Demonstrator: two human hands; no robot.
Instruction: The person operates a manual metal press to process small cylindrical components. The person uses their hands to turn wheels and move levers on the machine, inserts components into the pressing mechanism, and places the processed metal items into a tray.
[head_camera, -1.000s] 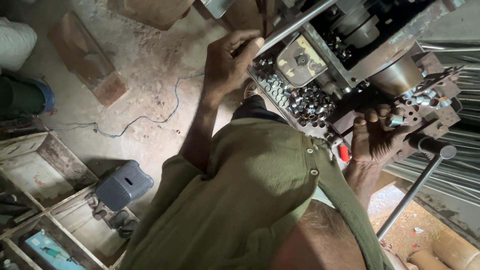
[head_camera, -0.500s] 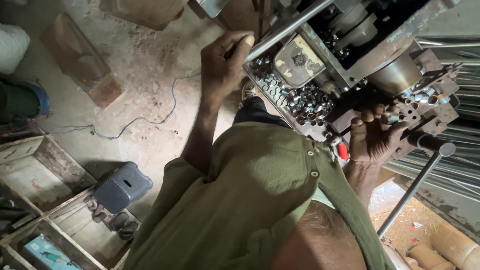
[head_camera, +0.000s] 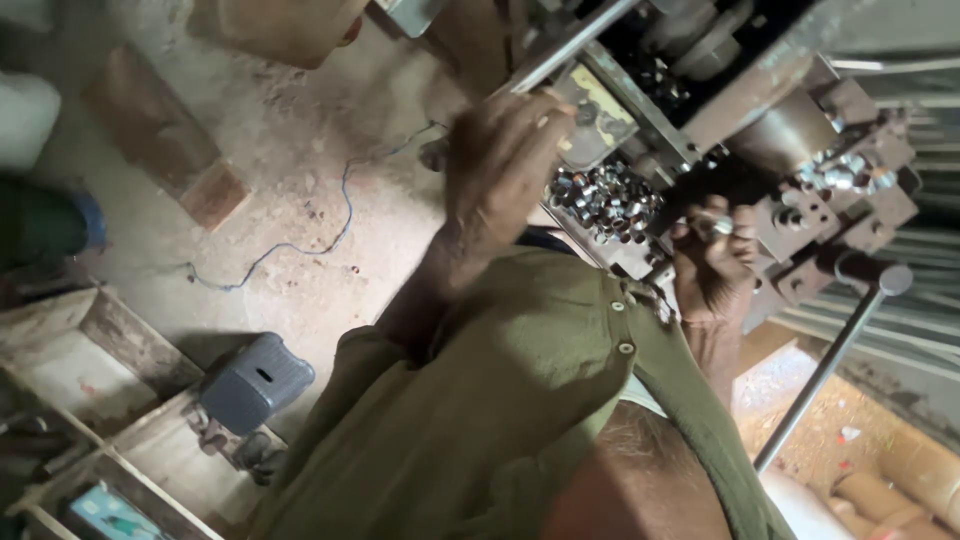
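Note:
My left hand is blurred and its fingers curl over a long metal bar at the edge of a grimy machine. Just right of it lies a tray heaped with small shiny metal parts. My right hand is curled against the machine's dark tool block, pinching a small shiny metal part in its fingertips. My olive-green buttoned shirt fills the lower middle of the view.
A steel lever rod slants down from the machine at the right. On the dusty floor lie a blue wire and a brick. Wooden crates and a small grey stool stand at the lower left.
My left hand has slid down and right along the bar towards the parts tray. My right hand has shifted slightly left at the tool block, and the view has closed in.

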